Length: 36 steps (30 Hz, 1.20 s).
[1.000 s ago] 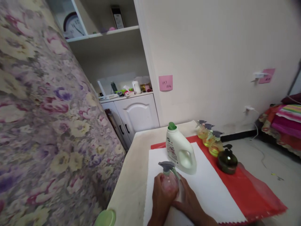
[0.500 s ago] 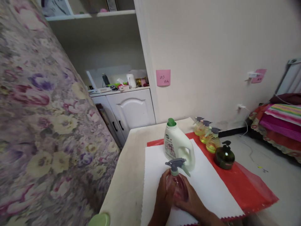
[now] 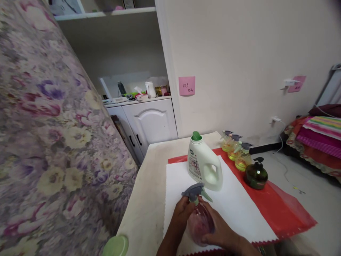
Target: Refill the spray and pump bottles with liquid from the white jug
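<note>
A wall of floral fabric in purple and cream fills the left of the view, and beside it stands a pale table. On the table lies a red plastic sheet, and over its near part a white cloth with a zigzag edge. A white plastic detergent jug with a green cap stands upright on the cloth. Along the far right edge of the red sheet stand three small clear spray bottles of yellow liquid in a row, with a squat dark green pump bottle just beside the nearest of them. A pale green round lid sits at the table's near left corner.

The clear pinkish spray bottle with a grey trigger head is held just above the cloth, near the jug, tilted slightly. The left hand closes its fingers around the neck just under the trigger head; the right hand wraps the round body from the side. To handle the head well, I judge the body hand should brace firmly while the neck hand turns squarely, keeping the bottle upright over the cloth so any drip lands there.
</note>
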Tool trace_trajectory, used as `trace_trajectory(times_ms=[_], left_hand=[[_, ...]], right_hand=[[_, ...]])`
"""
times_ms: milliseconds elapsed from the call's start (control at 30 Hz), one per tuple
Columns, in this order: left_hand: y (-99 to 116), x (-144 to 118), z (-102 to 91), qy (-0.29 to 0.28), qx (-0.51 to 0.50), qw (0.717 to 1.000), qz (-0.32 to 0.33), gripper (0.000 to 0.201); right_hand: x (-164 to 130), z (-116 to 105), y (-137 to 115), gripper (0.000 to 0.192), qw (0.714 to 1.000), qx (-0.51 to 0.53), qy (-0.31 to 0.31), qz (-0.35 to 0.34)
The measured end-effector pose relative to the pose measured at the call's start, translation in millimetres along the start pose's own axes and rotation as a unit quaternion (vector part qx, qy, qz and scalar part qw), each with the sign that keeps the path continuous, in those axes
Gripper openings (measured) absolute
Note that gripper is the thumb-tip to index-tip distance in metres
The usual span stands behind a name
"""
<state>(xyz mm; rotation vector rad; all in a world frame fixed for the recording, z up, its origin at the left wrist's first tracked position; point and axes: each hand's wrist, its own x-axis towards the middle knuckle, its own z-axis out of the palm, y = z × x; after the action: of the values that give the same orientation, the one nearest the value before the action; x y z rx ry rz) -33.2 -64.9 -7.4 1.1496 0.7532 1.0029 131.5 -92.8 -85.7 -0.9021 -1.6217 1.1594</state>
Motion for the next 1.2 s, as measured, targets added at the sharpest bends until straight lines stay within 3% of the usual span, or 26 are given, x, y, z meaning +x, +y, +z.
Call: trace_trajectory(times_ms=[100,267,433,500,700,900,1067,1200], left_hand=[[-6.5,3.2,1.5,0.015,0.003,1.0,0.014,0.033],[-7.8,5.5,4.0,0.091,0.065,0.992,0.05,0.036],[6.1,-0.1,0.2,0.003,0.079,0.996,0.038,0.04],[6.3,-1.3,-1.2,-0.006,0.053,0.998,0.032,0.038],[-5.3,3.3,1.8,0.063,-0.015,0.997,0.036,0.034],[10.7,-0.1,4.5,0.01,0.045,0.999,0.017,0.042],[1.7,0.4,5.2,0.068,0.019,0.997,0.011,0.036],[-1.0,1.6,4.4,0.076,0.076,0.994,0.007,0.044]], right_hand=[[0.4,1.5,-6.0,0.1,1.0,-0.012,0.015,-0.005],[2.6,4.3,-18.5,0.091,0.999,-0.005,0.033,-0.021],[4.3,3.3,-23.6,0.091,0.999,0.009,0.03,-0.017],[4.5,2.5,-25.9,0.094,0.999,0.012,0.026,-0.025],[3.9,1.8,-30.0,0.094,1.0,0.008,0.025,-0.008],[7.3,2.8,-29.0,0.09,0.999,0.0,0.038,0.003],[7.9,2.5,-31.1,0.091,0.999,0.004,0.032,-0.006],[8.4,1.7,-31.0,0.091,0.999,0.025,0.036,-0.016]])
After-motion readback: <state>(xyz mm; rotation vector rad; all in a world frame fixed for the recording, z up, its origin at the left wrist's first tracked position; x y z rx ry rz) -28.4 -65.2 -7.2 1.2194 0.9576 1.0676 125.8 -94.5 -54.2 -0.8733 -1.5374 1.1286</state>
